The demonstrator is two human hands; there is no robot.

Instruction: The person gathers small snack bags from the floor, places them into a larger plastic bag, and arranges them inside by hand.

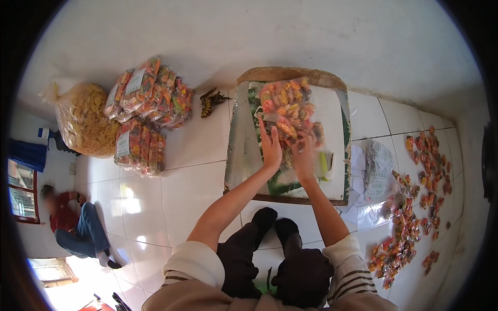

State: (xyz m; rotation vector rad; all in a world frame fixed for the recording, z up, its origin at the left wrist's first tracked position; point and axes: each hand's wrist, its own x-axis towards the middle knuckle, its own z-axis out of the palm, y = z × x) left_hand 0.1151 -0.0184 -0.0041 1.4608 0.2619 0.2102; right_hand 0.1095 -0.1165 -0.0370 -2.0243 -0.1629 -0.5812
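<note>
A clear plastic bag (288, 101) filled with small orange, red and yellow snack packets lies on a low board-topped table (329, 106) before me. Along the bag's near left side lies my left hand (272, 147), open, its fingers stretched out against the plastic. My right hand (303, 150) is at the bag's near right end, fingers bent and drawn together among the packets. What its fingertips grip is hidden. A yellow-green piece (325, 165) lies beside my right wrist.
Filled packs (142, 88) are piled at left beside a large bag of yellowish rings (85, 122). A dark-and-yellow crumpled item (211, 102) lies near the wall. Printed plastic bags (379, 168) and many loose packets (397, 238) spread over the right floor. A person (78, 223) sits far left.
</note>
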